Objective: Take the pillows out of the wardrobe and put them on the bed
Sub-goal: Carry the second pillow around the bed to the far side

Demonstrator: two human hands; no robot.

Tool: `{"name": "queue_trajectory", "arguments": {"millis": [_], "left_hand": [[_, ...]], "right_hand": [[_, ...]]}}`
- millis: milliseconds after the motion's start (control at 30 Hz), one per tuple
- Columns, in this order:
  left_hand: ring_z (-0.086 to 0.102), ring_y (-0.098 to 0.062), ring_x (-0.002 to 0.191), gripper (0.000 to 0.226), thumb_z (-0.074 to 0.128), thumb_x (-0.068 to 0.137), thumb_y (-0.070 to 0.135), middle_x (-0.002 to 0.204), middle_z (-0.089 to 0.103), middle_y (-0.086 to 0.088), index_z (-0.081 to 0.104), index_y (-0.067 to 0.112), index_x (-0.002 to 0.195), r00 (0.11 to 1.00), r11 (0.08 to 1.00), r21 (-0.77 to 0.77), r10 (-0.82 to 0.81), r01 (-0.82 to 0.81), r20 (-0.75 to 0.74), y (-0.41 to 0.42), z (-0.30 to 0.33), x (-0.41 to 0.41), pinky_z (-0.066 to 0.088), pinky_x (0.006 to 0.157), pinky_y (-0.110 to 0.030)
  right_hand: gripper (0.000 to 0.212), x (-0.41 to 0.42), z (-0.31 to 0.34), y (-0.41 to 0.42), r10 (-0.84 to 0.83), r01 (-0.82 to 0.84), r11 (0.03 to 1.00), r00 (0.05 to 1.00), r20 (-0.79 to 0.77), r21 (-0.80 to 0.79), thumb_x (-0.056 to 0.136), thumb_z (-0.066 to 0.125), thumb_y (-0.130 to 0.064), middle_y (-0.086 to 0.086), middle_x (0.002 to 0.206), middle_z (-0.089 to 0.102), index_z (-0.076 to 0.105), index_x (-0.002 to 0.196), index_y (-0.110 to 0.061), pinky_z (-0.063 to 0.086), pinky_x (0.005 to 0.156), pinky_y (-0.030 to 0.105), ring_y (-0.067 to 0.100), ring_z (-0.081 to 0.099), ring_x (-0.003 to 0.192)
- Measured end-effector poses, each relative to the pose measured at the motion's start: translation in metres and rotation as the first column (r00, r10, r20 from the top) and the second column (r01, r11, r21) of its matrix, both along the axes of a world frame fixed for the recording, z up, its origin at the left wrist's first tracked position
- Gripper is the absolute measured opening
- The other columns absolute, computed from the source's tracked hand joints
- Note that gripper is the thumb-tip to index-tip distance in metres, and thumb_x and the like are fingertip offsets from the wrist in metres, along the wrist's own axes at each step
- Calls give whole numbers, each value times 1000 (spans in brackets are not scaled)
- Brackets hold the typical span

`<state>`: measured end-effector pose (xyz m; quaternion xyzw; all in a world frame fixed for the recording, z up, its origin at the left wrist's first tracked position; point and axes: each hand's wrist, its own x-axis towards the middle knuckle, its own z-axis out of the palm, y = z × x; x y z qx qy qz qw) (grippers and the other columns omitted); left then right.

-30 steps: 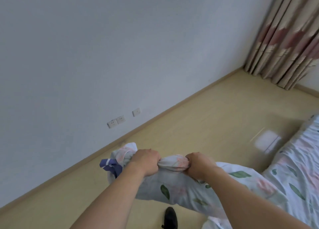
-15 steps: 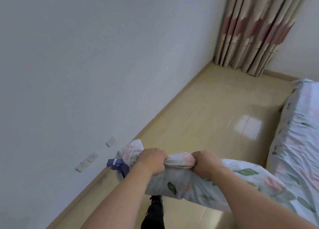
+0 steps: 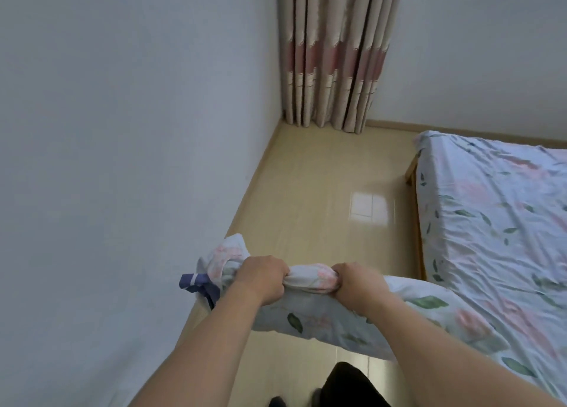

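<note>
A pillow (image 3: 331, 320) in a pale floral case with green leaves hangs in front of me above the floor. My left hand (image 3: 262, 277) and my right hand (image 3: 357, 282) are both closed on its bunched upper edge, a short stretch of fabric between them. A dark blue ribbon (image 3: 196, 282) sticks out at the pillow's left end. The bed (image 3: 503, 222), covered in a matching floral sheet, lies to the right; the pillow's right end reaches near its edge. No wardrobe is in view.
A plain white wall (image 3: 122, 161) runs close along my left. Striped beige and pink curtains (image 3: 334, 53) hang in the far corner. Pale wooden floor (image 3: 322, 191) stretches between wall and bed. My dark trouser leg and shoes (image 3: 346, 388) show at the bottom.
My view has swung to the right: the wall sockets left the frame and the curtains and bed came into fuller view. Both hands keep the same hold on the pillow.
</note>
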<state>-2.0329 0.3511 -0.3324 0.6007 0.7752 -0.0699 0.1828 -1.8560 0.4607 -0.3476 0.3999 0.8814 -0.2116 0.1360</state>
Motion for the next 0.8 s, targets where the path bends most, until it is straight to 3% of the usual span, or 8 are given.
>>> {"name": "queue_trajectory", "arguments": {"millis": [100,300,467,800], "left_hand": [[64,-27,92,33,47,81,13,103,69,-4,68,26,104,998,998,2,-65,65,-4,64,-6,-23,45,72,-33],[64,-29,89,25,47,80,13,96,69,-6,67,21,93,992,992,-39,-123,123,12,222,-22,-72,45,69,-34],[64,-29,90,30,46,80,14,98,70,-5,67,24,100,983,982,-35,-185,184,-7,343,-4,-98,43,68,-32],[62,-25,88,33,44,82,15,98,68,-2,64,28,104,970,971,1,-240,240,-26,544,13,-154,46,69,-33]], "right_hand": [[19,-18,-3,55,-52,52,999,999,10,-2,83,50,-27,-1,92,69,62,98,-26,40,62,27,21,60,76],[18,-58,-19,201,-95,95,995,996,-2,20,83,52,-28,0,92,69,64,96,-23,43,64,27,23,64,84],[20,-80,-1,313,-139,140,990,990,-21,24,85,52,-30,0,94,70,65,99,-26,49,72,32,24,65,87],[18,-131,16,509,-167,171,978,985,-39,119,82,55,-29,-3,91,70,66,97,-28,48,66,30,23,64,82]]}}
